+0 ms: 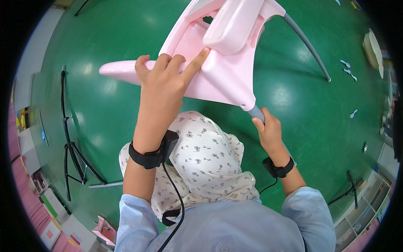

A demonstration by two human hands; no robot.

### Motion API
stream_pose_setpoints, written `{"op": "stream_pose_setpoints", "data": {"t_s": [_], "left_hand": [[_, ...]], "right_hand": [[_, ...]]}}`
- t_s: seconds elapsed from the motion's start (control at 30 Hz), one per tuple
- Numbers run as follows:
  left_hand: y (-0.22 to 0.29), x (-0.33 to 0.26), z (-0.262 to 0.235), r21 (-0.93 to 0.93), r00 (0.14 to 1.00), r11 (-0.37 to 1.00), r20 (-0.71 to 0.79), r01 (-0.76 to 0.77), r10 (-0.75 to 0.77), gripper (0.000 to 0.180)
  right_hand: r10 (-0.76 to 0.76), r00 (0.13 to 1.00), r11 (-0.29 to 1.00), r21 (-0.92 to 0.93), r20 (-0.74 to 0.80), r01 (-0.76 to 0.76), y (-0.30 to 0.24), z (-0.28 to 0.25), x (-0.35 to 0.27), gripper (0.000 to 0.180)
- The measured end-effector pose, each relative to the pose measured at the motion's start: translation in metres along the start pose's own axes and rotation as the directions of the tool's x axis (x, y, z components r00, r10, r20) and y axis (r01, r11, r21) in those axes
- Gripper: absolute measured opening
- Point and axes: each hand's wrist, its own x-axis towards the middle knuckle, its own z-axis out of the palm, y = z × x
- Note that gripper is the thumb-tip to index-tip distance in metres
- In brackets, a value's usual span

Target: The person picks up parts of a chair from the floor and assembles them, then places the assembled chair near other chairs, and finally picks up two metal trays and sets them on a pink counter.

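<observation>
A pink plastic chair seat (195,42) with moulded sides is held tilted above my lap. My left hand (166,82) lies over its near side, index finger stretched along a raised pink part and the other fingers bent over the edge; the thumb is hidden. My right hand (270,131) is wrapped round a grey tube leg (256,112), close under the seat's near right corner, where the tube meets the pink plastic. Another grey leg (308,44) curves out from the seat's far right corner. Black straps with small boxes sit on both wrists.
A black tripod (69,145) stands on the green floor at left, near a loose grey tube (105,185). Small blue spoon-shaped pieces (346,71) and a cream tub (373,53) lie at right. A pink part (104,231) sits lower left, and shelving (365,206) lower right.
</observation>
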Motion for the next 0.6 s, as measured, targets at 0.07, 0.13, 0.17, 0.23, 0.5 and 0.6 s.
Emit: {"op": "stream_pose_setpoints", "data": {"t_s": [0.07,0.13,0.17,0.23,0.5,0.6], "left_hand": [[-0.001,0.0,0.001,-0.003,1.0,1.0,0.012,-0.006,0.006,0.065],[-0.002,-0.001,0.003,0.004,1.0,1.0,0.01,-0.004,0.004,0.064],[-0.002,-0.001,0.005,0.013,1.0,1.0,0.006,-0.006,0.006,0.064],[-0.003,-0.002,0.006,0.017,1.0,1.0,0.011,-0.007,0.007,0.064],[-0.003,-0.015,0.012,0.019,0.999,1.0,-0.033,-0.009,0.009,0.062],[-0.012,-0.027,-0.004,-0.082,0.992,0.996,0.119,0.044,-0.034,0.074]], "right_hand": [[-0.007,1.0,0.999,-0.046,-0.02,0.006,0.001,0.005,-0.003,0.045],[-0.01,0.999,0.996,-0.093,-0.043,0.006,0.002,0.009,-0.003,0.045],[-0.004,0.999,0.995,-0.104,-0.04,-0.001,0.003,0.01,-0.002,0.045],[0.007,0.999,0.993,-0.114,-0.032,-0.011,0.005,0.011,-0.003,0.045],[0.035,0.997,0.999,-0.04,0.068,-0.033,0.009,0.014,-0.004,0.044],[0.068,0.986,0.998,-0.003,0.152,-0.069,0.002,0.015,-0.005,0.043]]}}
